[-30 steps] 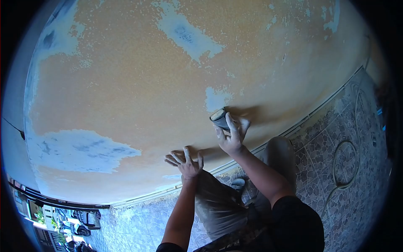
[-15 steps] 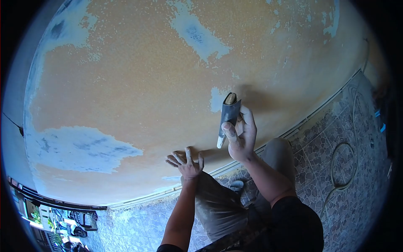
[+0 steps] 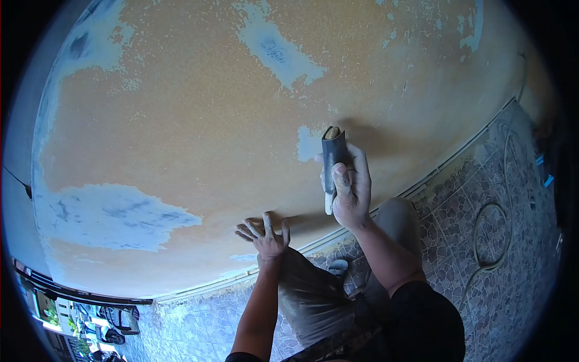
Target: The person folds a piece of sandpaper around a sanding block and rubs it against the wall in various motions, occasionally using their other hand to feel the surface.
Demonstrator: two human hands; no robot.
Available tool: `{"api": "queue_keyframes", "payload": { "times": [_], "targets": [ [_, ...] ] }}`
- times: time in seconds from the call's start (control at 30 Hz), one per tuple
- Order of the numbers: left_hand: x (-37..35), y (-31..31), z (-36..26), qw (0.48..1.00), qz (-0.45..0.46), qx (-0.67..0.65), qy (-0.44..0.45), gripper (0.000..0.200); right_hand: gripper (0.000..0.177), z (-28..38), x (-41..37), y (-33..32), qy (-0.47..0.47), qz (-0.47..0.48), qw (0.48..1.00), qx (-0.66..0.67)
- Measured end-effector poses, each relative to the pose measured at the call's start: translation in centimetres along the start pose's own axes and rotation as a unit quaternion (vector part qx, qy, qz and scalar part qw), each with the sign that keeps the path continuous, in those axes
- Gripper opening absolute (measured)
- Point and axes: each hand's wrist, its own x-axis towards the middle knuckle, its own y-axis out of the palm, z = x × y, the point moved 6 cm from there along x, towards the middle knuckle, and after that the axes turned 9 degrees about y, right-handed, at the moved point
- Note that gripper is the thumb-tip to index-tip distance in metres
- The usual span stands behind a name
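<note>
Right hand (image 3: pixel 351 188) grips a sanding block (image 3: pixel 332 158), fingers wrapped around it, against the orange wall (image 3: pixel 181 120). Left hand (image 3: pixel 265 232), fingers spread, presses flat near the wall's bottom edge.

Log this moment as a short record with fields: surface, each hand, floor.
surface: orange wall, paint worn away in places
right hand: closed round a sanding block, held upright close to the wall, beside a pale patch
left hand: open, fingers spread, flat on the wall lower down
floor: patterned tiles, with a hose lying looped
</note>
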Motion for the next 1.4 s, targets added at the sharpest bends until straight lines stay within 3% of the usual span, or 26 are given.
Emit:
{"api": "queue_keyframes", "payload": {
  "times": [0.03, 0.1, 0.17, 0.2, 0.23, 0.3, 0.43, 0.7, 0.97, 1.2, 1.4],
  "targets": [
    [0.0, 0.0, 0.0, 1.0, 0.0, -0.001, 0.0, 0.086, 0.044, 0.5, -0.1, 0.1, -0.039, -0.021, 0.997, -0.063],
    [0.0, 0.0, -0.1, 1.0, 0.001, -0.008, -0.004, 0.086, 0.044, 0.1, -0.1, -0.1, -0.03, -0.032, 0.999, -0.017],
    [-0.1, 0.0, -0.2, 1.0, 0.006, -0.01, -0.004, 0.086, 0.05, -0.7, -0.5, -1.1, -0.078, -0.057, 0.98, -0.173],
    [-0.1, 0.0, -0.1, 1.0, 0.01, -0.011, -0.003, 0.087, 0.053, -0.3, -0.5, -1.0, -0.144, -0.084, 0.967, -0.191],
    [-0.2, 0.0, 0.0, 1.0, 0.011, -0.011, -0.005, 0.087, 0.053, -0.4, -0.1, -1.0, -0.143, -0.082, 0.968, -0.192],
    [-0.4, 0.2, -0.1, 1.0, 0.02, -0.017, -0.004, 0.087, 0.05, 1.1, -0.7, -0.4, -0.3, -0.118, 0.868, -0.378],
    [-0.4, 0.4, -0.2, 1.0, 0.02, -0.019, -0.006, 0.089, 0.05, 0.9, -0.4, -0.1, -0.384, -0.126, 0.825, -0.396],
    [-0.5, 0.3, -0.2, 1.0, 0.009, -0.028, -0.005, 0.09, 0.046, -0.2, -0.5, 0.6, -0.404, -0.142, 0.801, -0.419],
    [-0.4, 0.5, -0.3, 1.0, -0.011, -0.017, -0.003, 0.092, 0.057, -3.0, -1.9, -1.8, -0.423, -0.129, 0.794, -0.417],
    [-0.3, 0.2, -0.1, 1.0, -0.001, -0.005, 0.002, 0.09, 0.052, 1.3, 0.7, 1.4, -0.379, -0.112, 0.835, -0.383],
    [-0.3, 0.2, -0.1, 1.0, -0.015, -0.002, 0.009, 0.088, 0.052, -0.9, -1.0, 0.0, -0.41, -0.121, 0.816, -0.39]
  ]
}}
